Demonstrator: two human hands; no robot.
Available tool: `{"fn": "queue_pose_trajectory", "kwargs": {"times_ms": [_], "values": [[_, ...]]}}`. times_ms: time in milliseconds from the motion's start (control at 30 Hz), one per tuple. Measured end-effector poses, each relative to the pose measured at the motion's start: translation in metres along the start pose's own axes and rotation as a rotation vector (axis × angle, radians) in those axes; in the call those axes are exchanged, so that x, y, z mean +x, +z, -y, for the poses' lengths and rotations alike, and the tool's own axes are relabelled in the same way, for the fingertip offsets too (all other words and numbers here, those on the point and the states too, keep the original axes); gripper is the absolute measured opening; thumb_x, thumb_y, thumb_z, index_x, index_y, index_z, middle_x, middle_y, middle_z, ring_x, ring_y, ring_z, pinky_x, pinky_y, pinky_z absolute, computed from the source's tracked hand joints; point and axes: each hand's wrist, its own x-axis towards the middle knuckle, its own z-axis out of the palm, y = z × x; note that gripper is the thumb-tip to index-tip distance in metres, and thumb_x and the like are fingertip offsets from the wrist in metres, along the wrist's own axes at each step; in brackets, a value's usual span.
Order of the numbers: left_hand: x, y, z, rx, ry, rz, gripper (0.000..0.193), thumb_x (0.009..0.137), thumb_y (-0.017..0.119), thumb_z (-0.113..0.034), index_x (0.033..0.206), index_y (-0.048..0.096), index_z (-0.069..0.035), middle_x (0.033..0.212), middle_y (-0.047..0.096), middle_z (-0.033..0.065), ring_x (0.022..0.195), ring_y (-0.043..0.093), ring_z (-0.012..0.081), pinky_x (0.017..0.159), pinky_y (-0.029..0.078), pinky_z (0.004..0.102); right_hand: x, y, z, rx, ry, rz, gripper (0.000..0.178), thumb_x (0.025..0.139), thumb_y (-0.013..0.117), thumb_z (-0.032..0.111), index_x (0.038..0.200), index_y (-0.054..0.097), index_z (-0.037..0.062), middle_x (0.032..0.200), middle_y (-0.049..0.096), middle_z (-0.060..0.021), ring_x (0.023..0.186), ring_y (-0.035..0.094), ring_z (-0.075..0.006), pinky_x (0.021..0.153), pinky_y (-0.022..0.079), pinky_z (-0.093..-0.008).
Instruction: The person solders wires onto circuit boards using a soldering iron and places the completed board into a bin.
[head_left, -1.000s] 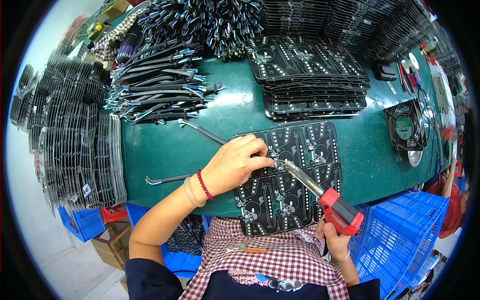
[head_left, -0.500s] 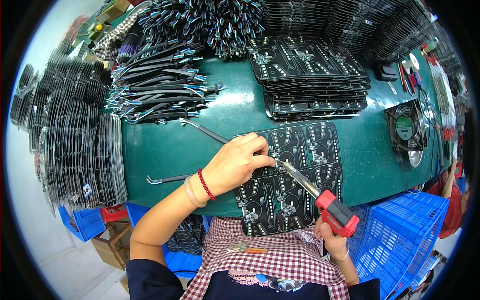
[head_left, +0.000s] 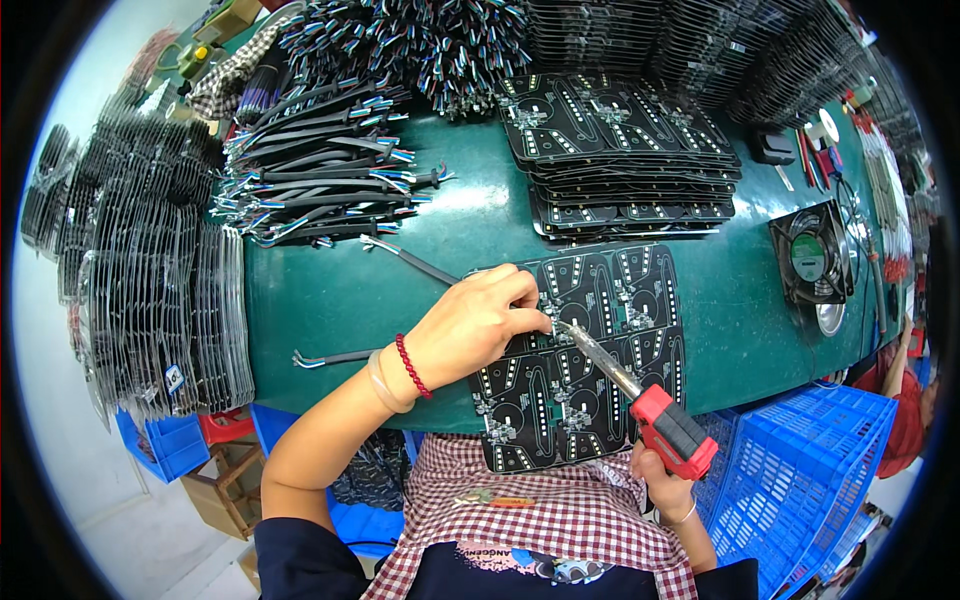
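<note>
A panel of black circuit boards [head_left: 520,400] lies on the green table right in front of me, its near edge over my lap. Above its far half my left hand [head_left: 490,315] is closed in a pinch, fingertips down at the board. Two black-sleeved cables with bare coloured wire ends, an upper one [head_left: 425,267] and a lower one [head_left: 340,357], run under this hand and wrist; the pinched end is mostly hidden. My right hand [head_left: 660,480] is wrapped round the red and black handle of a soldering gun [head_left: 672,430]. The iron's tip meets the board beside my left fingertips.
Beyond the panel rises a stack of similar boards [head_left: 620,130]. Bundled cables [head_left: 320,175] lie at far left, above racked boards [head_left: 170,300]. A black fan [head_left: 808,255] stands to the right, and a blue crate [head_left: 800,470] sits below the table's right edge.
Almost nothing differs: the soldering gun has shifted very slightly, while my left hand and the panel stay in place.
</note>
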Motion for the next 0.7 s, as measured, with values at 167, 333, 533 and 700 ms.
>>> {"fn": "queue_pose_trajectory", "kwargs": {"times_ms": [167,333,533,700], "values": [[0.0,0.0,-0.001,-0.004,-0.005,0.004,0.035,0.064,0.064,0.007,0.092,0.069,-0.014,0.087,0.052,0.0021,0.085,0.055,0.0225,0.075,0.05,0.0344,-0.002,0.0,-0.005,-0.039,0.021,0.014,0.017,0.082,0.071,0.022,0.085,0.067,0.0056,0.074,0.062,-0.0067,0.061,0.06,-0.0202,0.055,0.047,-0.0309],[0.0,0.0,-0.001,-0.01,-0.007,-0.001,0.035,0.064,0.064,0.007,0.092,0.069,-0.013,0.086,0.052,0.0023,0.084,0.056,0.0224,0.074,0.05,0.0343,0.001,-0.001,-0.004,-0.076,-0.066,0.056,0.027,0.089,0.065,0.024,0.101,0.059,0.0008,0.07,0.059,-0.0072,0.058,0.056,-0.0174,0.053,0.045,-0.0291],[0.001,-0.001,-0.002,-0.002,-0.001,-0.002,0.035,0.064,0.064,0.007,0.093,0.069,-0.013,0.086,0.052,0.0024,0.084,0.055,0.022,0.075,0.05,0.0337,0.0,-0.003,0.014,0.169,-0.051,0.05,0.045,0.097,0.057,0.032,0.121,0.047,-0.0048,0.067,0.055,-0.008,0.053,0.051,-0.0144,0.049,0.043,-0.0279],[-0.001,-0.005,-0.003,-0.024,0.019,0.036,0.029,0.07,0.066,0.005,0.093,0.069,-0.011,0.088,0.052,0.003,0.087,0.054,0.0222,0.077,0.049,0.0346,0.002,-0.001,0.019,0.129,-0.059,0.039,0.045,0.096,0.058,0.03,0.123,0.047,-0.0051,0.066,0.056,-0.0086,0.052,0.051,-0.0142,0.049,0.042,-0.0276]]}}
